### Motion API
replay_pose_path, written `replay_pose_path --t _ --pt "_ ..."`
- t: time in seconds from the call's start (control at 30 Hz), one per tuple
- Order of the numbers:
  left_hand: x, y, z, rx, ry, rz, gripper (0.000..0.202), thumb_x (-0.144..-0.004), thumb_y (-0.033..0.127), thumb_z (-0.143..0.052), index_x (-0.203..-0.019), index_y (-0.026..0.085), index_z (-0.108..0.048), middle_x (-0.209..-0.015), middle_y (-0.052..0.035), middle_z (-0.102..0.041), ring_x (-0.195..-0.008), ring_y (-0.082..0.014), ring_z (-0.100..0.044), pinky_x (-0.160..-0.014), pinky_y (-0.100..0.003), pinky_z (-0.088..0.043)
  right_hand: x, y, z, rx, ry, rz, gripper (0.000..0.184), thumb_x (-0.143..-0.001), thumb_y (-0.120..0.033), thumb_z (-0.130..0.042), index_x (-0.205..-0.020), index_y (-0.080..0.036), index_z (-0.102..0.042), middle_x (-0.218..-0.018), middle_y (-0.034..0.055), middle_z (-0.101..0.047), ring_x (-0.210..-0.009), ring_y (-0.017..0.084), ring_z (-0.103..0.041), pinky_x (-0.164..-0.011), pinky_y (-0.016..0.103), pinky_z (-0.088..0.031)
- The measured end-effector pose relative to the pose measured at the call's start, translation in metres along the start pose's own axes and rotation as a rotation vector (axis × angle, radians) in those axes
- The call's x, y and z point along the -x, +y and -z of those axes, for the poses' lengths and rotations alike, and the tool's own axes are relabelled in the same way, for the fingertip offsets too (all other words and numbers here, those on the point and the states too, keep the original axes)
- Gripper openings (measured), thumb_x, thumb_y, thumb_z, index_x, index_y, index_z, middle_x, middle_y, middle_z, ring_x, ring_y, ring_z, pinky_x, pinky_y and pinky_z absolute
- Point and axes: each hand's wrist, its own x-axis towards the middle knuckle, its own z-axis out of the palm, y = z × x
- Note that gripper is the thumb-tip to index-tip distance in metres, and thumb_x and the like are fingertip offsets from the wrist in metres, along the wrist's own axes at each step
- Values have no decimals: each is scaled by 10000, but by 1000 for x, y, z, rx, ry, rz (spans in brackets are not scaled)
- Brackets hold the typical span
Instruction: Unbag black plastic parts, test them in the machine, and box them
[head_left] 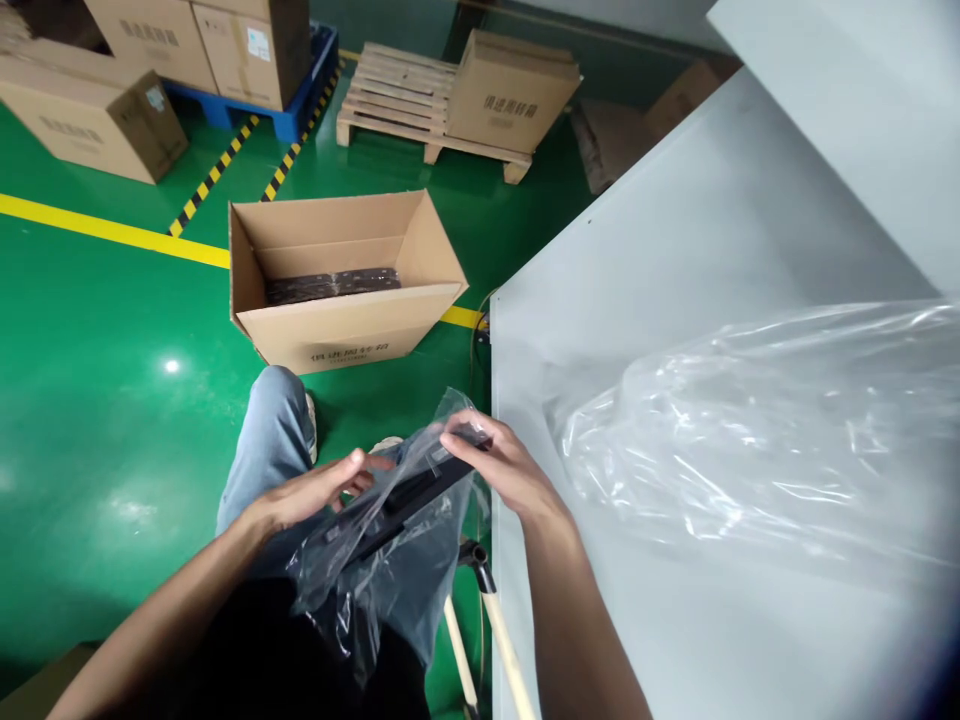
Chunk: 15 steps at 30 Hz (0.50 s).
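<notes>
A long black plastic part (424,493) lies slantwise above my lap inside a clear plastic bag (360,620). My right hand (495,458) grips the part's upper right end through the film, thumb on top. Beside the lower left half, my left hand (330,488) has its fingers apart and reaches along the bag's edge; whether it touches the film is hard to make out. The bag hangs loose below the part, over my jeans. What the part is exactly cannot be told.
An open cardboard box (352,325) with dark bagged pieces inside stands on the green floor ahead. Clear plastic bags (750,430) lie on the grey surface (570,300) at right. Farther back are a wooden pallet (397,90) and closed cartons (517,95). A pale-tubed frame (506,650) stands by my leg.
</notes>
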Motion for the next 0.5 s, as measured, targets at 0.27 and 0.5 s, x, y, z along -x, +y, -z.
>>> replay_pose_path --t 0.27,0.5 --pt "33 12 1 -532 75 -146 944 -677 470 -978 -1512 307 -570 -1484 -107 -655 -1360 -367 -602 -1170 -462 -456 -3 0 -2 -246 133 -183 507 -634 -611 -885 -895 -221 -694 -776 -10 -646 -646 153 -563 -491 265 -471" --pt "31 27 11 -294 298 -213 308 -857 470 -786 -932 179 -856 -1032 -139 -827 -979 -322 -763 -875 -361 -598 4 6 11 -217 15 -131 566 -622 -601 -929 -979 -221 -708 -883 14 -685 -745 165 -611 -568 279 -545"
